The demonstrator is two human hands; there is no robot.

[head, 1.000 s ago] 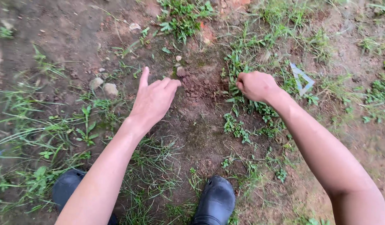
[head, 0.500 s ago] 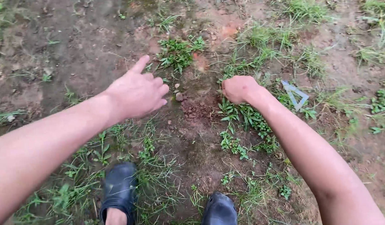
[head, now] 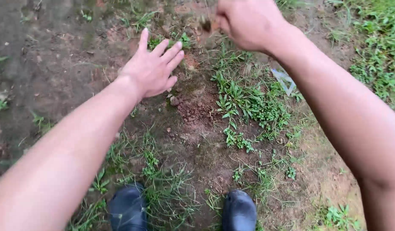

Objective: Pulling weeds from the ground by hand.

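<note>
Outdoors, daylight. Bare reddish-brown soil ground (head: 56, 64), scattered low green grass tufts (head: 249, 102), denser green weeds (head: 377, 51) upper right, small pale stone (head: 175, 101), loose crumbled earth patch (head: 197, 111).

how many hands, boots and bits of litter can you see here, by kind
Hands: 2, the left hand open and spread, the right hand closed in a fist
Dark boots: 2, left boot and right boot
Pale triangular scrap in the grass: 1
Total: 5
</note>
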